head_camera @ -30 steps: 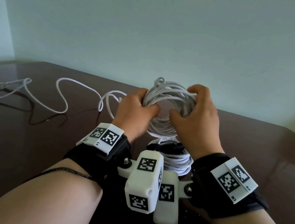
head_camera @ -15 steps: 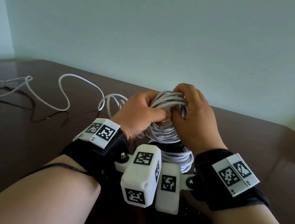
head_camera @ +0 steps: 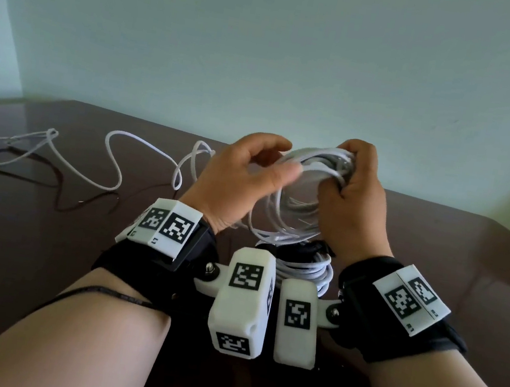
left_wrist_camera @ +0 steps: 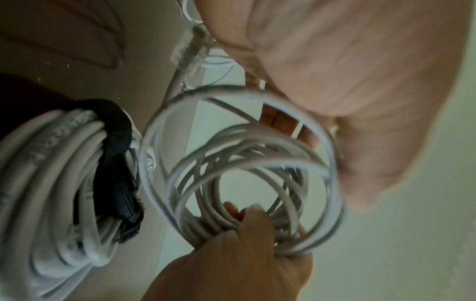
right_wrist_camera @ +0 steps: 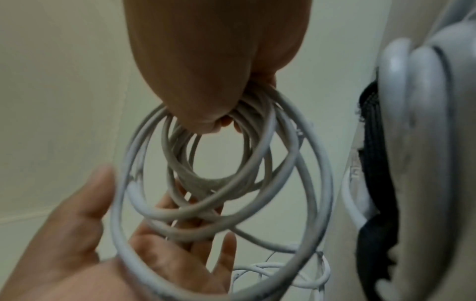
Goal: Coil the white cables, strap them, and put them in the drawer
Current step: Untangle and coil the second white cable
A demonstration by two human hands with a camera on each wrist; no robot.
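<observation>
Coil [head_camera: 294,205] of white cable — centre of the head view, held above the table [head_camera: 45,229], gripped at its upper right by the right hand [head_camera: 354,200], fingers curled round the gathered loops. Left hand [head_camera: 242,178] — just left of the coil, fingers loosely spread beside the loops, clasping nothing. Second coil [head_camera: 305,269] bound with a black strap [head_camera: 301,250] lies below the hands; loose cable [head_camera: 114,157] trails to the left edge.

White cable coil [head_camera: 298,199], loosely looped, held aloft
</observation>
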